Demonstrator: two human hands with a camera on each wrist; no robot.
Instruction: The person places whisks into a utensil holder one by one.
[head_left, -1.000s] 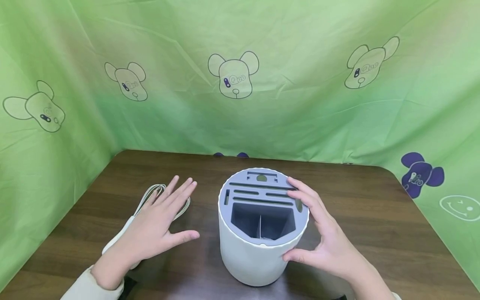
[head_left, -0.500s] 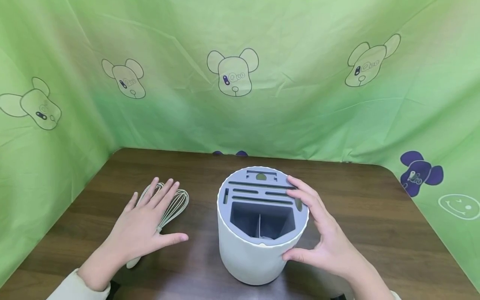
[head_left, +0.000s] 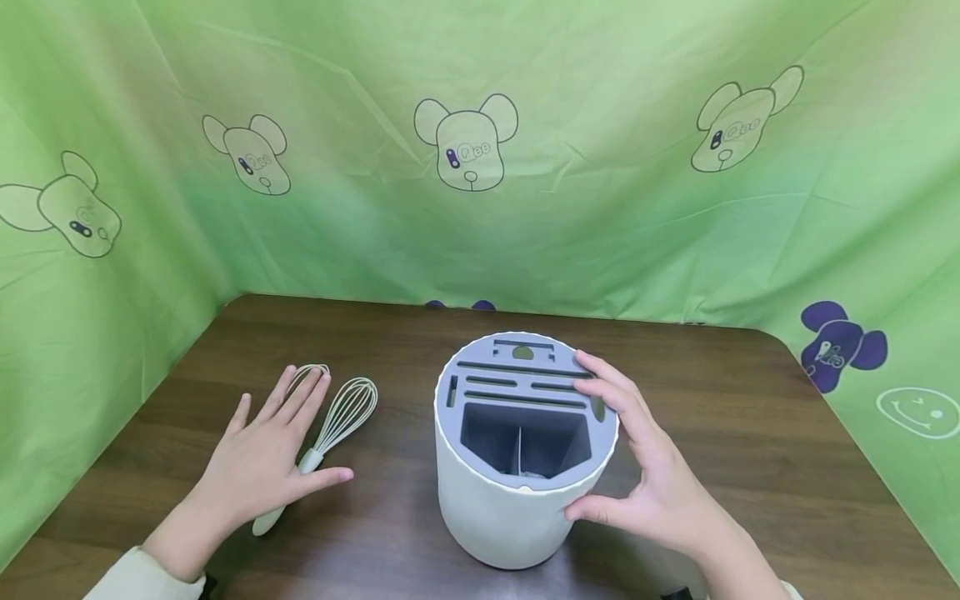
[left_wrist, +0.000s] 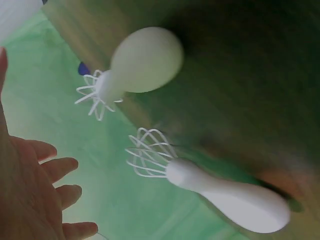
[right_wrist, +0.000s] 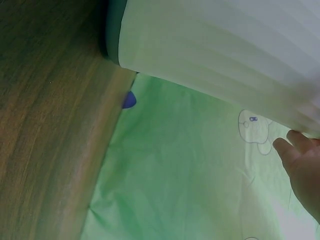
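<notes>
A white round knife and utensil holder (head_left: pixel 498 521) stands upright on the table, its grey slotted top (head_left: pixel 450 425) facing up. At its right side my right hand (head_left: pixel 648 467) holds it, fingers on the rim and thumb lower at the front. In the right wrist view, fingertips (right_wrist: pixel 295 145) meet the holder's pale side (right_wrist: pixel 210 50). To the left, my left hand (head_left: pixel 258 462) has its fingers spread above two pale whisks. One whisk (head_left: pixel 348 417) shows beside the thumb; the other whisk (head_left: pixel 311 369) is mostly hidden under the hand. Both whisks (left_wrist: pixel 230 200) appear in the left wrist view, apart from the fingers.
The dark wooden table (head_left: pixel 750 433) ends at a green cloth backdrop (head_left: pixel 600 208) printed with bear heads, which rises behind and on both sides. The holder's large front compartment (head_left: pixel 551 442) has a thin divider inside.
My left hand has moved left and slightly down, away from the holder, uncovering more of the whisk nearest the holder. The right hand and holder have stayed in place.
</notes>
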